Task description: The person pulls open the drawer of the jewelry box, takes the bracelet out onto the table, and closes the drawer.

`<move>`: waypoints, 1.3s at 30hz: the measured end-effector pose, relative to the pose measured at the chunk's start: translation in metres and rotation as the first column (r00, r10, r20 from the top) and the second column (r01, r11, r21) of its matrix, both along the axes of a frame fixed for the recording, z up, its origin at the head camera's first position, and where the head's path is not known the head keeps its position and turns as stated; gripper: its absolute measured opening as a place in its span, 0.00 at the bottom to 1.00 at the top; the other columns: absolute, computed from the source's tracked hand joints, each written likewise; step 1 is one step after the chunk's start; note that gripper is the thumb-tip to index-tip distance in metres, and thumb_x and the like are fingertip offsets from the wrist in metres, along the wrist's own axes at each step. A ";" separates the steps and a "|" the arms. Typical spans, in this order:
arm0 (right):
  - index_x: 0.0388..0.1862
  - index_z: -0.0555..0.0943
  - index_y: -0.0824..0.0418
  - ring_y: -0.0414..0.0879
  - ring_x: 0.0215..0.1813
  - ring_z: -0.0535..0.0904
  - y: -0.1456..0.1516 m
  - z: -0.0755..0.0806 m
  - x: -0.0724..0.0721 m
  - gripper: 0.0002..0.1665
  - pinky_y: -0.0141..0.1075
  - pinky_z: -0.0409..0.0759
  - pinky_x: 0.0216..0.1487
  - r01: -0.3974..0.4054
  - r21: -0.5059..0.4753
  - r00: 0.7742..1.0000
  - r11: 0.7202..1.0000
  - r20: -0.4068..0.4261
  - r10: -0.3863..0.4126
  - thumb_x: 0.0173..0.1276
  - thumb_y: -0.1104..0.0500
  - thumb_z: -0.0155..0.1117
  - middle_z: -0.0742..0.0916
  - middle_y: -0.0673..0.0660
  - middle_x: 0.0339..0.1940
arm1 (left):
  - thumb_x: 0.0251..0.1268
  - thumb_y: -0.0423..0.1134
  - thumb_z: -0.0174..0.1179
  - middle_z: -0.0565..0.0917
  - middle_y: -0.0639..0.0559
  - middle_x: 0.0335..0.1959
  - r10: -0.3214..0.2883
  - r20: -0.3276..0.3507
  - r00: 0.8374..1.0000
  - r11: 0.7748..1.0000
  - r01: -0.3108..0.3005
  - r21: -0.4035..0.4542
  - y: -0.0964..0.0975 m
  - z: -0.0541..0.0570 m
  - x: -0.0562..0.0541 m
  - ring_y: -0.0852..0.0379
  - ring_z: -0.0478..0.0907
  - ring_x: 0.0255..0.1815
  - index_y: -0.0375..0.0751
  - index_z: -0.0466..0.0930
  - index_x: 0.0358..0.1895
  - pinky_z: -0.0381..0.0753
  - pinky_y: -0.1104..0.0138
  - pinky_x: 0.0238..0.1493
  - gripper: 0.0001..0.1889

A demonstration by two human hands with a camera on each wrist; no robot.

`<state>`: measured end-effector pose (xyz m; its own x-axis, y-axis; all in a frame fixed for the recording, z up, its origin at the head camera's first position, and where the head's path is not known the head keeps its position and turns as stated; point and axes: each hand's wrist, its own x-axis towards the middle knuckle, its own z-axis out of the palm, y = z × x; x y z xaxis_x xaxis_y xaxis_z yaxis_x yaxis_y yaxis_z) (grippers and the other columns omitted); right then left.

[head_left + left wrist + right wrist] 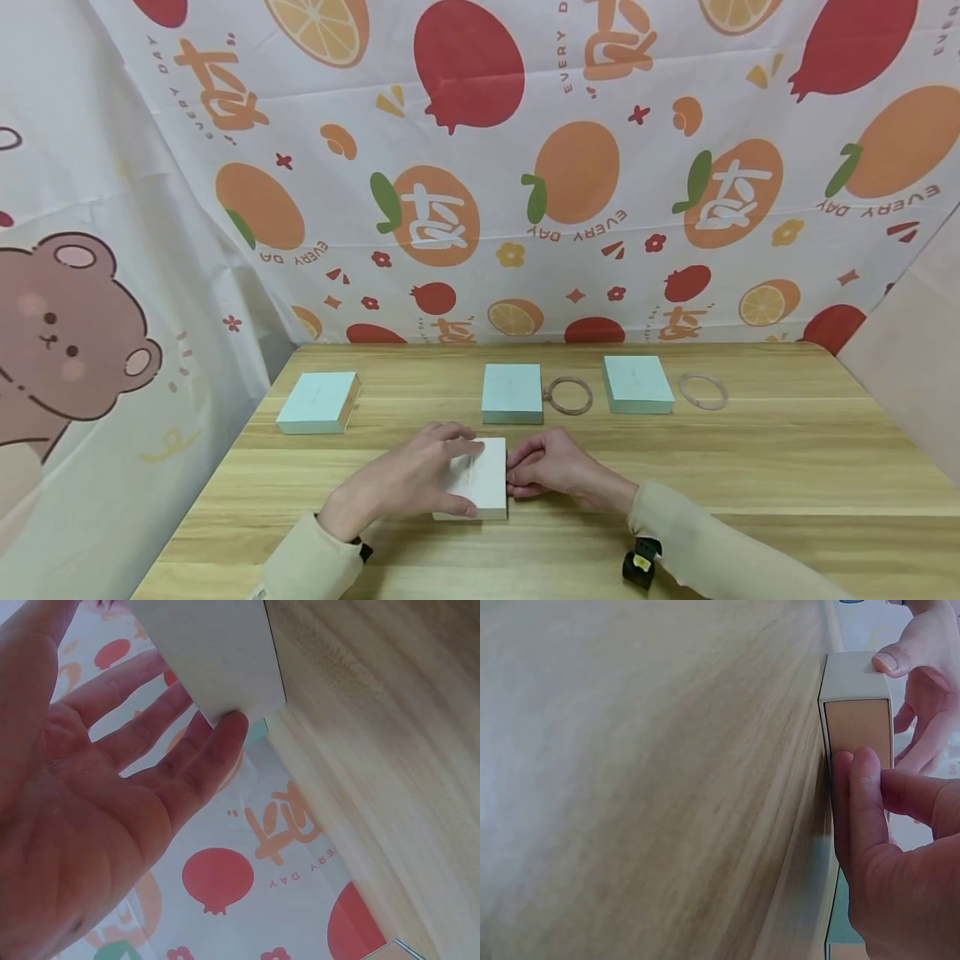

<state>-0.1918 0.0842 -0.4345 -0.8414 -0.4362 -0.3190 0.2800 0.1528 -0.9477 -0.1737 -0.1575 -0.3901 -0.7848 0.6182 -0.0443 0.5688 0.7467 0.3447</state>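
Observation:
A small white box [487, 479] lies on the table in front of me, with faint print on its top. My left hand [412, 475] grips it across its width, the thumb at the near edge and fingers toward the far edge. At the box's right end, the fingertips of my right hand [553, 471] touch the tan end face [857, 726] framed by the white sleeve. The left wrist view shows a plain side of the box [217, 652] with a fingertip against it. Whatever is inside the box is hidden.
Mint-green boxes stand behind on the wooden table [720, 492]: one at left [318, 402], one in the middle [512, 392], one at right [637, 383]. A brownish bangle [571, 409] lies beside the middle box, a pale bangle [703, 404] beside the right one. A fruit-print cloth [495, 192] hangs behind.

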 end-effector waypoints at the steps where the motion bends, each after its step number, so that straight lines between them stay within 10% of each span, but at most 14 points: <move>1: 0.42 0.83 0.72 0.43 0.33 0.88 0.000 0.000 0.000 0.09 0.36 0.89 0.39 0.001 0.001 1.000 1.000 0.001 -0.001 0.62 0.72 0.69 0.90 0.58 0.32 | 0.52 0.59 0.77 0.77 0.46 0.70 -0.001 0.000 1.000 1.000 0.001 0.000 0.000 0.000 0.000 0.45 0.72 0.69 0.46 0.79 0.67 0.80 0.50 0.63 0.39; 39: 0.43 0.81 0.72 0.42 0.28 0.87 -0.007 -0.004 0.006 0.07 0.35 0.88 0.34 0.049 0.032 0.999 0.998 -0.008 -0.049 0.66 0.73 0.66 0.88 0.60 0.31 | 0.53 0.54 0.77 0.77 0.46 0.69 0.008 0.025 1.000 1.000 -0.009 0.029 0.003 0.002 0.002 0.42 0.72 0.69 0.51 0.83 0.61 0.78 0.46 0.64 0.30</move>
<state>-0.1856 0.0776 -0.4380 -0.8637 -0.3843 -0.3261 0.2812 0.1696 -0.9445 -0.1713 -0.1548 -0.3885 -0.7890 0.6127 -0.0462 0.5533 0.7411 0.3804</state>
